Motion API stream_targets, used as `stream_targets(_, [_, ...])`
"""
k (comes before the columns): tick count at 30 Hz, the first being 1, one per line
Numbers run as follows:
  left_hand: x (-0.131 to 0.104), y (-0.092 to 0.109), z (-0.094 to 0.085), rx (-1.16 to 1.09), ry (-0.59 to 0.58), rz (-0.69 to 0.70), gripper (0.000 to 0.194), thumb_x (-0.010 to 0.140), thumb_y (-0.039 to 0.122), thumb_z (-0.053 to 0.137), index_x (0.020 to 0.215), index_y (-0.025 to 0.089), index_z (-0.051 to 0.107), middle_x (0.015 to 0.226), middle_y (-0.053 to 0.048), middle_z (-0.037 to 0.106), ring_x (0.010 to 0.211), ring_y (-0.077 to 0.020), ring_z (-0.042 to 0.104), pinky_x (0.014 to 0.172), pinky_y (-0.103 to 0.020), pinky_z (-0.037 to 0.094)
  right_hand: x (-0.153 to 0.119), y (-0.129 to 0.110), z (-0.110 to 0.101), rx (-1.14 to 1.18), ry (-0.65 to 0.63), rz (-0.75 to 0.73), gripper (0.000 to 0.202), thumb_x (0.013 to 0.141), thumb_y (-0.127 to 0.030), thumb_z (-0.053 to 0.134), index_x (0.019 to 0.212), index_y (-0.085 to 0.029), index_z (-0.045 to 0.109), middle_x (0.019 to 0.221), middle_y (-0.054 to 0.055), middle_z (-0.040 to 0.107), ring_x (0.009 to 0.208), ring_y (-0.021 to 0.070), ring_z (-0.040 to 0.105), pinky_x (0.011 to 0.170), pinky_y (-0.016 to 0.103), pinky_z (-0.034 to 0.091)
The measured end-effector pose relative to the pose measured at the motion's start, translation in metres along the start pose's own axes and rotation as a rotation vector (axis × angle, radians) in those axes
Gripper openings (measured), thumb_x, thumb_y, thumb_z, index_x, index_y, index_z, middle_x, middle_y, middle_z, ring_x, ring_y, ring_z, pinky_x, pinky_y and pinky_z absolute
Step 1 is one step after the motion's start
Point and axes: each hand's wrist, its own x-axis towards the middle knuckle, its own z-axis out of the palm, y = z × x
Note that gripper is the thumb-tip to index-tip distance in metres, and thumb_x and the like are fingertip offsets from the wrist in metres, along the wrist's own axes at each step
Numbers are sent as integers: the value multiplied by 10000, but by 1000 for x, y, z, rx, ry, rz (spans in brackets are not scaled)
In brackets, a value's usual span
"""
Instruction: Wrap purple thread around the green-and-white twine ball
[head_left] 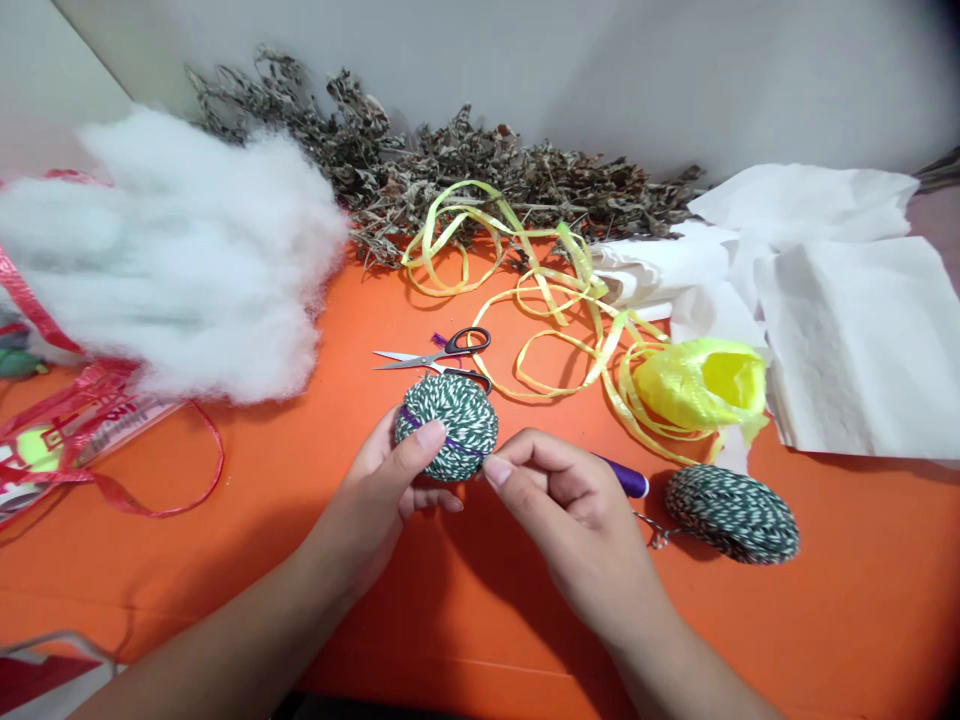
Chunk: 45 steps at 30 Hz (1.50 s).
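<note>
A rounded ball of green-and-white yarn (461, 412) is held in my left hand (390, 470), the thumb pressed on its front and the other fingers around and beneath it. Dark purple thread (466, 447) runs across the ball toward its right edge. There my right hand (574, 500) pinches the thread between thumb and forefinger, close against the yarn. A purple thread spool (628, 477) lies partly hidden behind my right hand. Just behind the ball, black-handled scissors (431, 357) rest with their blades pointing left, one handle loop partly covered by it.
A second green-and-white yarn ball (731, 515) lies at right on the orange table (847, 580). Yellow raffia ribbon (701, 385) spreads in loops behind it. White paper sheets (862, 350), dried plant stems (517, 170), white stuffing (187, 260) and red ribbon (105, 385) surround the work area.
</note>
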Motion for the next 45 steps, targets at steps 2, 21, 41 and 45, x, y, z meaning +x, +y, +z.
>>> stream_targets(2, [1, 0, 0, -15, -8, -11, 402, 785, 498, 772, 1053, 210, 687, 916, -32, 661, 788, -162, 634, 560, -214, 589, 0, 0, 0, -7, 4, 4, 266, 893, -386, 665, 711, -198, 616, 557, -51, 465, 495, 102, 404, 493, 222, 377])
stream_targets(21, [2, 1, 1, -42, 14, -42, 431, 800, 499, 748, 1093, 207, 631, 839, -1, 640, 627, -119, 603, 446, -185, 533, -1, 0, 0, -9, -5, 57, 307, 893, -420, 649, 713, -183, 571, 569, -56, 420, 510, 88, 292, 468, 217, 239])
stream_targets(41, [2, -2, -3, -24, -83, -27, 399, 803, 452, 772, 1114, 227, 664, 820, 1, 613, 643, -117, 556, 483, -190, 512, -1, 3, 1, 156, -92, -32, 229, 952, -269, 627, 736, -193, 610, 560, -83, 363, 494, 81, 196, 447, 189, 266])
stream_targets(45, [2, -3, -4, -39, -80, -31, 388, 819, 461, 753, 1108, 213, 680, 799, -5, 613, 622, -113, 548, 487, -190, 511, -1, 4, 2, 163, -95, -39, 234, 953, -257, 624, 727, -196, 610, 555, -84, 367, 487, 80, 192, 442, 192, 262])
